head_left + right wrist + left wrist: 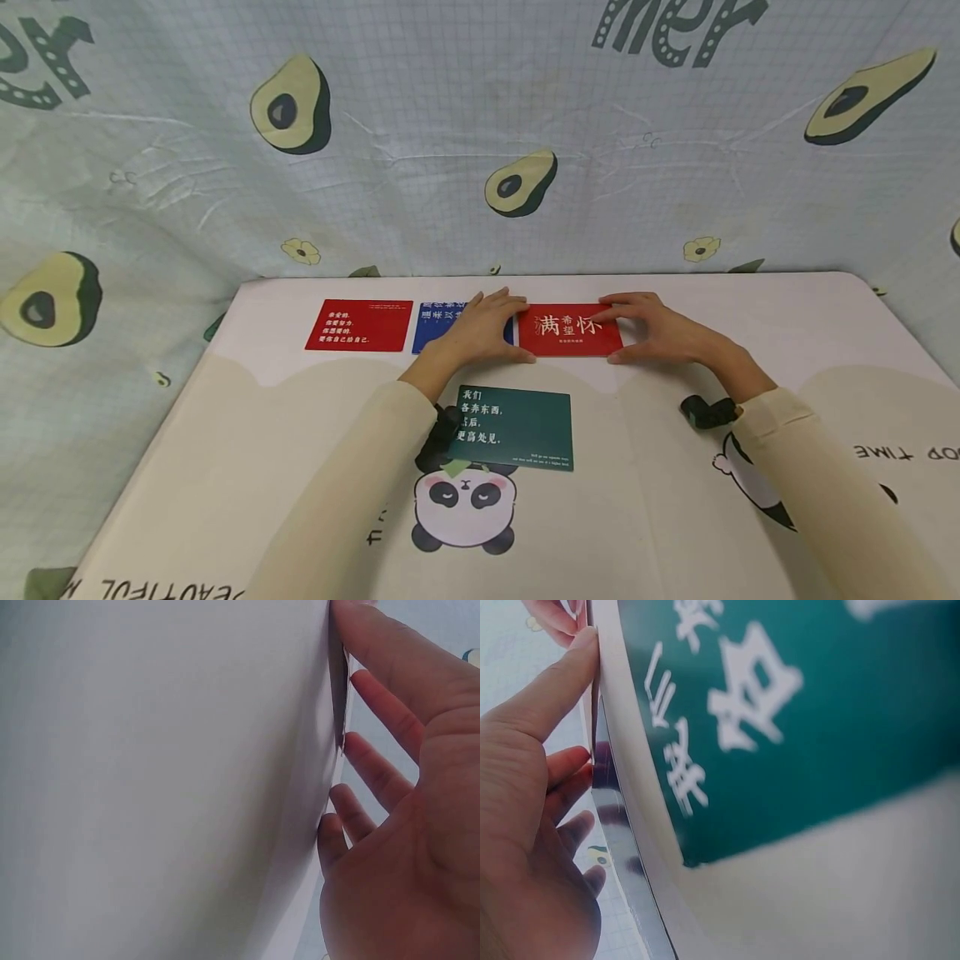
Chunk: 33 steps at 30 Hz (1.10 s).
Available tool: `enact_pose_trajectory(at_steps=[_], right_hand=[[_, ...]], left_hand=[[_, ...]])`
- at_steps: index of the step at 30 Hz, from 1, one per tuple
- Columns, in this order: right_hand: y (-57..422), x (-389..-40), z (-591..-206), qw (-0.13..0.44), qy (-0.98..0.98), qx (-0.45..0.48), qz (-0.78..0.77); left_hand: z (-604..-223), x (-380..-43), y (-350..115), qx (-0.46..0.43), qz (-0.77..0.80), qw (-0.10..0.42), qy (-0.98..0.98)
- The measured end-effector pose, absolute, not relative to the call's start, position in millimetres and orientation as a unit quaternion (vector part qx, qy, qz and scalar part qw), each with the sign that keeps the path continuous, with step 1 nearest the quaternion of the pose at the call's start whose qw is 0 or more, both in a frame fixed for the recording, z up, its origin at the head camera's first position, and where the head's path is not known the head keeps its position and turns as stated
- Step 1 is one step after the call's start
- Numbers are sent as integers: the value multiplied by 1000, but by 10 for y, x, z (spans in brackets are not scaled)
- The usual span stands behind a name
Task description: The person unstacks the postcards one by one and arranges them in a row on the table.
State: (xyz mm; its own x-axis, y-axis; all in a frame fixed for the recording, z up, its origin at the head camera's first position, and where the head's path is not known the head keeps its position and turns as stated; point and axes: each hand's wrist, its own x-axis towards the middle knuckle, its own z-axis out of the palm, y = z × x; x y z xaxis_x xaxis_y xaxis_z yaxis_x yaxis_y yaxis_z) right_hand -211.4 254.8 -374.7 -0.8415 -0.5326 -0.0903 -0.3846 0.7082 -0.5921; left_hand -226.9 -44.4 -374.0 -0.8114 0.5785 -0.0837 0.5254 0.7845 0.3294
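A red card with large white characters lies at the back of the table, between both hands. My left hand holds its left end, thumb at the near edge and fingers toward the far edge. At the right end my right hand grips it, thumb at the near corner and fingertips over the far part. Under the left hand, a blue card is partly covered. Nearer to me lies a dark green card, its left side close to the left wrist; it looms large in the left wrist view.
Another red card lies left of the blue one, in the same row. Behind the table's back edge hangs an avocado-print cloth. The pale tabletop bears printed pandas and lettering.
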Motion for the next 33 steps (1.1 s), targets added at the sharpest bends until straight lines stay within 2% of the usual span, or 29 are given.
enact_pose_trajectory(at_steps=[33], right_hand=[[2556, -2118, -3752, 127, 916, -253, -284]], left_hand=[[-3733, -2261, -447, 294, 156, 95, 938]])
